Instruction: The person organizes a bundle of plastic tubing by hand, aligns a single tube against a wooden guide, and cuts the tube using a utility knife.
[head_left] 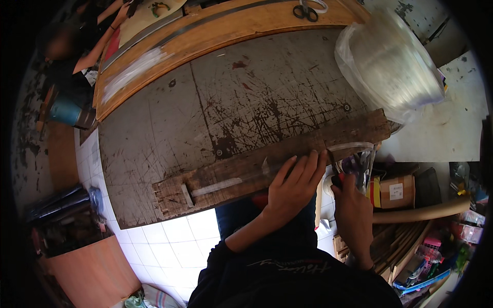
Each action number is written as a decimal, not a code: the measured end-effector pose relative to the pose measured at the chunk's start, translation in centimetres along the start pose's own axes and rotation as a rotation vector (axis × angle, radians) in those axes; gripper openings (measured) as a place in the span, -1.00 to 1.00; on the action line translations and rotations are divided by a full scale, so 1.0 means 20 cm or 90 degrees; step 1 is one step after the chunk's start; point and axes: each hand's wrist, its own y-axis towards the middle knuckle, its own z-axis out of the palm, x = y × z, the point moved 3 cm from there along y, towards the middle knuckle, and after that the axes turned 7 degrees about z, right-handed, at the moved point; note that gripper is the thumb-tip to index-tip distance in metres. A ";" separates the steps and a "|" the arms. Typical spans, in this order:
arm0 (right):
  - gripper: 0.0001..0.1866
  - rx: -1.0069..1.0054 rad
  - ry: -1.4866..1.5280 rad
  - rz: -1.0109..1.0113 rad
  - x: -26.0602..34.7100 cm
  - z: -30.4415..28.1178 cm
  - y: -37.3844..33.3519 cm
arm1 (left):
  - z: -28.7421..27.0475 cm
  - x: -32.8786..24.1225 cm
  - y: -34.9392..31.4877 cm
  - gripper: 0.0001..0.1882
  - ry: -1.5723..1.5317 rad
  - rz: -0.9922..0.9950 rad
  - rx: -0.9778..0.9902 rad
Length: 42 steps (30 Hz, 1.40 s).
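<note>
A long, worn wooden plank (277, 149) lies along the near edge of the grey scratched table. My left hand (295, 187) rests on it toward its right part, fingers stretched out and lying flat. Just beyond those fingertips, a clear plastic strip (352, 146) curves over the plank's right part and bends down off its edge. My right hand (354, 213) is below the strip, closed around a tool with a red-and-black handle (337, 179). Its working end is hard to make out. A small raised stop (187, 195) and a pale strip of tape (216, 186) are on the plank's left part.
A large roll of clear plastic (387, 66) stands at the far right. Black-handled scissors (305, 13) lie on the wooden board (236, 28) at the back. Another person's arm (97, 49) reaches in at the far left. Cardboard boxes (398, 191) crowd the right side.
</note>
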 end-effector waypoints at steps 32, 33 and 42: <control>-0.78 0.104 -0.047 0.039 0.03 -0.02 0.05 | 0.01 0.12 0.19 -0.85 -0.269 -0.134 0.044; -0.78 0.104 -0.055 0.021 0.02 -0.02 0.05 | 0.02 0.12 0.19 -0.85 -0.288 -0.141 0.047; -0.75 0.167 -0.106 0.045 0.04 -0.03 0.09 | 0.03 0.12 0.21 -0.84 -0.293 -0.130 0.049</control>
